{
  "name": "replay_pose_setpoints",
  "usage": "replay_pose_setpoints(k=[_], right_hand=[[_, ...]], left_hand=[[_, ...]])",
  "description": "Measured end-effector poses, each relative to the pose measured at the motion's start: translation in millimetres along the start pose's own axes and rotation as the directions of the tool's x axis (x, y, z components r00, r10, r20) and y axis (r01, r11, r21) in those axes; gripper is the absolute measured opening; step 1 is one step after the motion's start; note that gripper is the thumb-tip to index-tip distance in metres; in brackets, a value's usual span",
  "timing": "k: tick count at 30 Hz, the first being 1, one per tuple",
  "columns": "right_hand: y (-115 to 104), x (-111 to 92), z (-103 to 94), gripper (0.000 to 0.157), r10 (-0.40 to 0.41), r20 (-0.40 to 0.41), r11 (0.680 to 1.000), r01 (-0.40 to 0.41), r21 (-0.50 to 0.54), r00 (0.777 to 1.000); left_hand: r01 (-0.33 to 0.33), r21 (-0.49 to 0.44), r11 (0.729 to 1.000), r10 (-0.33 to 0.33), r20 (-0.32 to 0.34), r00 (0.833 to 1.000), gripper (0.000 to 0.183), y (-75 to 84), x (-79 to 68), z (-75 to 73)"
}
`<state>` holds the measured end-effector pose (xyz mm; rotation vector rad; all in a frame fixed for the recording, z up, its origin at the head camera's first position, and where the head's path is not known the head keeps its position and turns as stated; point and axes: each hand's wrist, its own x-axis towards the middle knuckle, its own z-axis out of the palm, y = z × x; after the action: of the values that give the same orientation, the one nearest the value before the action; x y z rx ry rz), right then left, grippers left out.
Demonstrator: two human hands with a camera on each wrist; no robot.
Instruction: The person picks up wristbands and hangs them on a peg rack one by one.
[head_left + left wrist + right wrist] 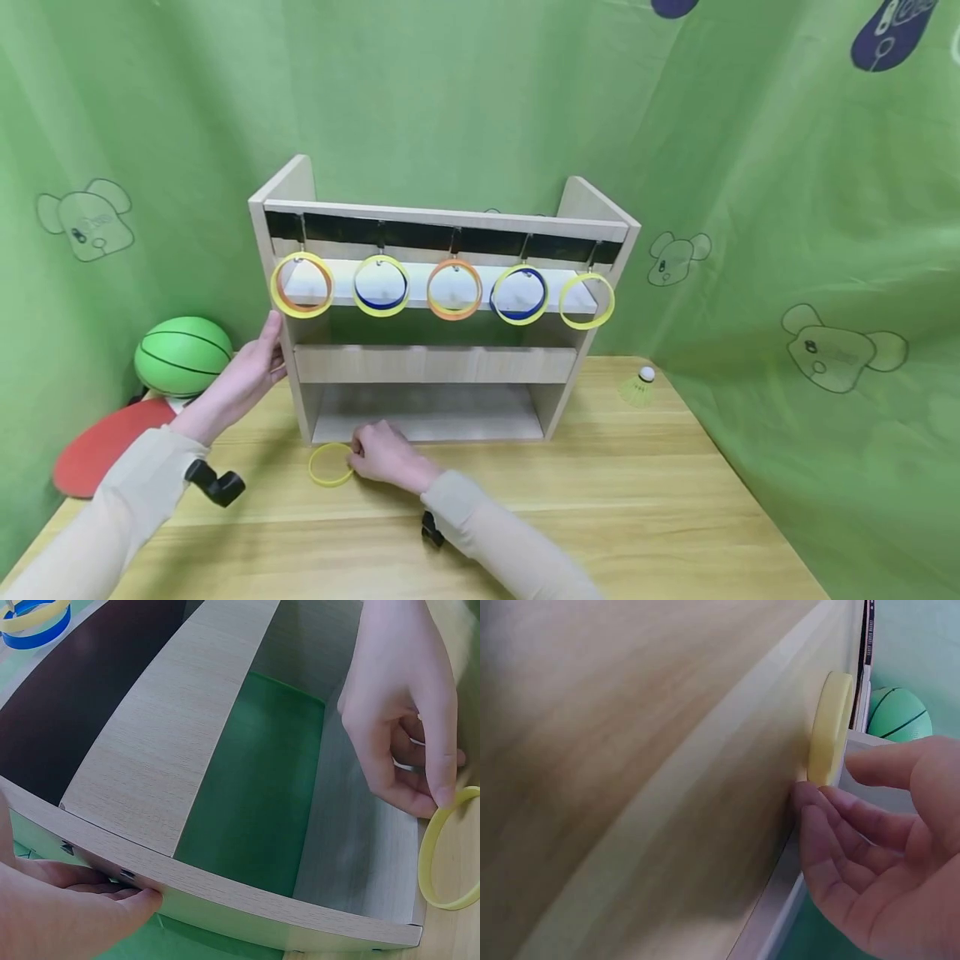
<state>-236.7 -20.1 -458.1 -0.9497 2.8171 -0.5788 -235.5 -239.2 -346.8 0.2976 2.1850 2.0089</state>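
Observation:
My left hand [251, 371] rests against the outer side of a pale wooden shelf unit [435, 365], fingertips along its left panel. My right hand [386, 454] is down at the table in front of the unit's lower left. Its thumb and bent fingers pinch the edge of a thin yellow ring [321, 482] that lies flat on the tabletop. In the left wrist view the ring [426, 874] is close beside the unit's bottom board. The right wrist view shows the ring [828, 727] on edge, right at the fingertips [807, 793].
Yellow, orange and blue rings [455, 315] hang from several hooks on the unit's black strip [420, 233]. A green ball [183, 354] and a red paddle [105, 446] are at the left. A shuttlecock [639, 387] lies at the right. Green curtains [450, 100] surround the wooden table [637, 517].

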Motion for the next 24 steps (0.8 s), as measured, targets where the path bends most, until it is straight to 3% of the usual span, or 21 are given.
replay_pose_setpoints(k=[13, 24], right_hand=[[-5, 0, 1.8, 0.014, -0.021, -0.017, 0.998, 0.020, -0.057, 1.000], [9, -25, -27.1, 0.008, -0.063, -0.057, 0.997, 0.060, -0.045, 0.996]], left_hand=[[0.005, -0.003, 1.000, -0.005, -0.002, 1.000, 0.098, -0.3, 0.7, 0.7], [0.008, -0.001, 1.000, -0.008, -0.005, 1.000, 0.097, -1.0, 1.0, 1.2]])
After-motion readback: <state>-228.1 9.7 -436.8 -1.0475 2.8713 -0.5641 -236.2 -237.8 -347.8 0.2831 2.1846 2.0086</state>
